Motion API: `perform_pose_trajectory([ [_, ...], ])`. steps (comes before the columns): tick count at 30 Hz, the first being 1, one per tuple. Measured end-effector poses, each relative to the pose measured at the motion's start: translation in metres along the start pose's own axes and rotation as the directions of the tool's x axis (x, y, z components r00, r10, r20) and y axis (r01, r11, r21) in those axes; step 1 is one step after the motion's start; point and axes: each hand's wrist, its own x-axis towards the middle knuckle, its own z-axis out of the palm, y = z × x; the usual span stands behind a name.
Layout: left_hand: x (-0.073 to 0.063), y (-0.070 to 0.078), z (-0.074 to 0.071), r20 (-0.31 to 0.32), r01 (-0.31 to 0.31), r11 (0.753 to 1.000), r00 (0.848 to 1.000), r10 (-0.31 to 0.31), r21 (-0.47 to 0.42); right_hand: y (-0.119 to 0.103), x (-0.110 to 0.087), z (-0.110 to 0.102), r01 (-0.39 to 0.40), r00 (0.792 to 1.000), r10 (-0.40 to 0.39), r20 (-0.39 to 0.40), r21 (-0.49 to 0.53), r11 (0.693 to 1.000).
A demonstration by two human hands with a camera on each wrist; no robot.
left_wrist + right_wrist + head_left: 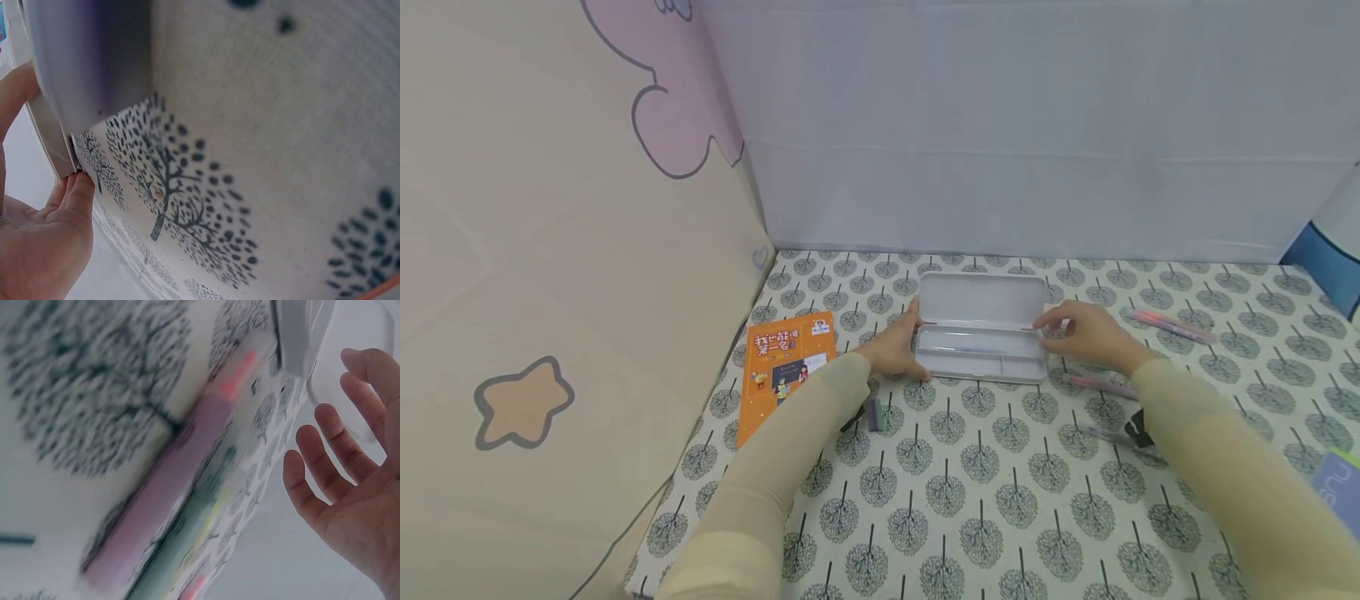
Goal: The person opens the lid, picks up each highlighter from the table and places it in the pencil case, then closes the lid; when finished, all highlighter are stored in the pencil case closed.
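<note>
An open pencil case (982,302) with a pale interior lies ahead on the patterned cloth, its lid folded back. Dividers split its lower half, and a thin bluish strip shows in the long compartment. My left hand (895,346) grips the case's left end, thumb at the front corner and fingers towards the hinge. The left wrist view shows that thumb and fingers spanning the case's end (53,134). At the right end, near the hinge, is my right hand (1078,333), its fingers loosely bent. The right wrist view shows those fingers spread beside the case (294,337), holding nothing.
An orange booklet (786,358) lies left of the case. A small purple-and-green block (874,415) sits by my left wrist. Pens lie to the right, including a pink-tipped one (1172,325) and a purple one (162,487). A purple item (1337,492) is at the right edge.
</note>
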Motion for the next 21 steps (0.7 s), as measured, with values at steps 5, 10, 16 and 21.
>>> perform_pose_trajectory([
  [5, 0.002, -0.003, 0.001, 0.001, -0.003, 1.000, 1.000, 0.003, -0.002, 0.017, -0.016, -0.011, -0.066, 0.998, 0.065, 0.025, 0.009, 0.998],
  [10, 0.001, -0.001, 0.000, 0.008, 0.007, 1.000, 1.000, -0.007, 0.003, 0.036, -0.026, -0.016, -0.097, 0.995, 0.097, 0.002, 0.018, 0.995],
  [16, -0.001, 0.000, -0.001, 0.011, 0.008, 1.000, 1.000, -0.008, 0.016, 0.047, -0.035, -0.024, -0.132, 0.991, 0.132, -0.010, -0.005, 0.991],
  [21, 0.001, -0.001, -0.001, 0.013, 0.010, 1.000, 1.000, -0.010, 0.007, 0.053, -0.043, -0.029, -0.137, 0.991, 0.137, 0.003, 0.004, 0.991],
])
